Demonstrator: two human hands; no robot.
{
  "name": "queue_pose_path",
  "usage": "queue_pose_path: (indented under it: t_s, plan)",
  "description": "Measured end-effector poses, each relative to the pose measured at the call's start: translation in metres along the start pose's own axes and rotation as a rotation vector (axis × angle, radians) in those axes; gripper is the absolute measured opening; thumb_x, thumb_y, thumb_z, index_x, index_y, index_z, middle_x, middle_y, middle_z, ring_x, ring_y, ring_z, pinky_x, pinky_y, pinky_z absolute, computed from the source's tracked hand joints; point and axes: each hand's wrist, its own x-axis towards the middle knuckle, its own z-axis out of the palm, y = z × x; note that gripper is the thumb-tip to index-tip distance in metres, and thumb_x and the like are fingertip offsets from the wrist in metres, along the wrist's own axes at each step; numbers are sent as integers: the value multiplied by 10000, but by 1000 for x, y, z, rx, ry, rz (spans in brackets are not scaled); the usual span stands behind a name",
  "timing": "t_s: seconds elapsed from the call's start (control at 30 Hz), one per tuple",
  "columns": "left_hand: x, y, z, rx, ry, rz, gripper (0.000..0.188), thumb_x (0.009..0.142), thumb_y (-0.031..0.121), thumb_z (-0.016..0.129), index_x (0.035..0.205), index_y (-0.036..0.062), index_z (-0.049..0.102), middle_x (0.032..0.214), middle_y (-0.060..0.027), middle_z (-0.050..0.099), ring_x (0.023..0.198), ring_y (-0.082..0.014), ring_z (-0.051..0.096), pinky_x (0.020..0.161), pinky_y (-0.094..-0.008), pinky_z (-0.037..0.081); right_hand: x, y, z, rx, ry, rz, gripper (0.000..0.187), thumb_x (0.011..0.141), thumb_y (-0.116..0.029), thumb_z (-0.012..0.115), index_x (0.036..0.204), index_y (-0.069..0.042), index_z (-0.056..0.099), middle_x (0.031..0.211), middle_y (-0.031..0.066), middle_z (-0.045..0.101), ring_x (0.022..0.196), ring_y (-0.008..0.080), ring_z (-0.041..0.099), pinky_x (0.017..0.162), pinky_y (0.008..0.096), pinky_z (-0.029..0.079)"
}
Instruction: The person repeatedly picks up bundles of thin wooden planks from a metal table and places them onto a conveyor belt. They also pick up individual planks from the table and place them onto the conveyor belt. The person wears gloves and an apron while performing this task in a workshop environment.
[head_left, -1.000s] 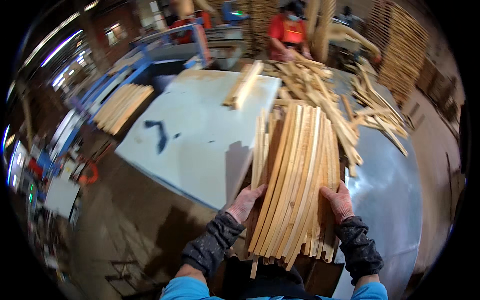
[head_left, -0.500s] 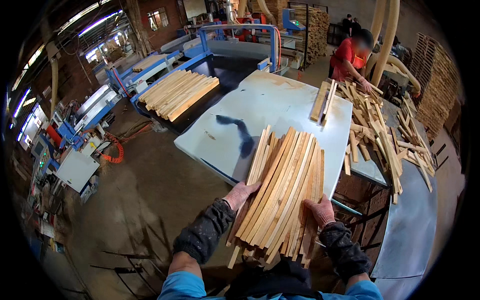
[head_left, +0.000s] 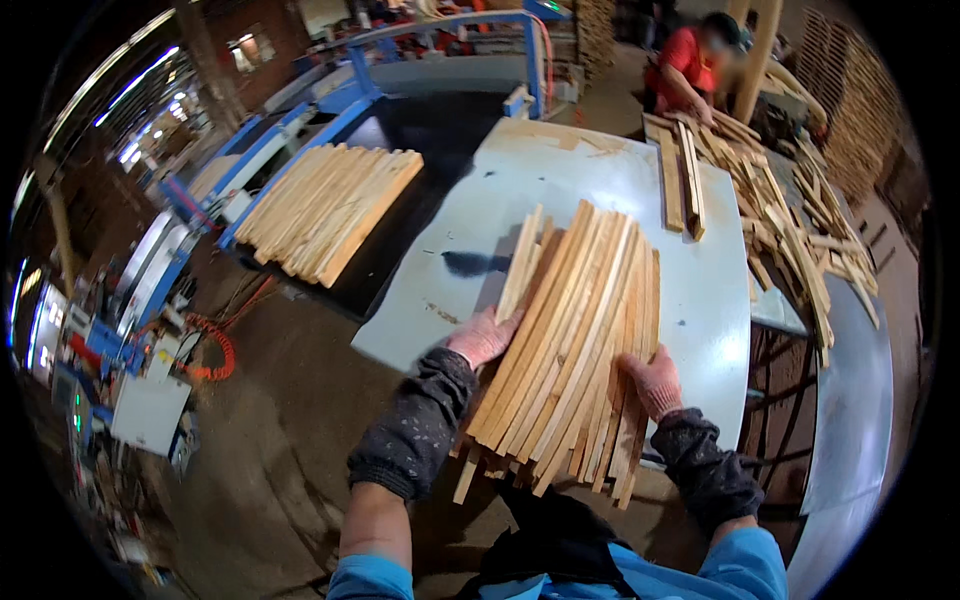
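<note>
A thick bundle of wooden strips lies between my hands, its far end over the pale sheet-topped table and its near end jutting toward my body. My left hand, in a pinkish work glove, grips the bundle's left side. Against the right side presses my gloved right hand, thumb on top and fingers partly hidden. The strips fan slightly, with uneven ends. Whether the bundle touches the tabletop cannot be made out.
Another row of wooden strips rests on the black belt of a blue-framed machine. Several loose strips lie at the table's far right. Beyond them, a person in red works at a heap of wood pieces. A control cabinet stands left.
The bundle and both my hands have moved slightly farther forward over the table. My view has shifted, and the person in red has bent an arm over the heap.
</note>
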Motion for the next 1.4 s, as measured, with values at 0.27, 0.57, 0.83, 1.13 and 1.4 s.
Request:
queue_pose_path:
  t_s: [0.27,0.57,0.83,1.13,1.4]
  plan:
    - [142,-29,-65,379,177,-21,917,1022,787,461,1604,79,472,1447,-253,652,1329,-433,631,1123,-512,514,85,-70,85,-93,123,67,649,960,-431,785,1349,49,587,1200,239,760,1101,352,751,992,440,576]
    - [174,-9,-111,379,114,28,840,1019,643,603,1617,88,403,1378,-298,663,1285,-464,636,1089,-572,493,119,-106,104,-939,215,110,756,1008,-668,632,1355,3,659,1257,264,660,1162,427,680,991,510,556]
    - [137,-5,-110,370,47,702,921,973,637,613,1433,-158,534,1511,-355,541,1430,-510,464,1257,-588,262,91,-155,166,-519,273,134,680,980,-645,672,1108,21,729,1066,272,762,1070,415,733,977,492,562]
    - [126,-46,-179,130,-53,704,1004,914,592,752,1558,-103,421,1481,-339,527,1444,-468,456,1275,-533,302,61,-241,265,-633,443,253,648,918,-634,740,916,14,715,860,244,752,888,416,761,830,486,595]
    - [156,-149,-314,103,104,699,759,879,481,820,1430,30,556,1330,-227,611,1258,-407,559,1130,-527,440,104,-281,414,-446,270,40,642,944,-602,749,1122,15,750,973,233,789,927,348,788,847,428,611]
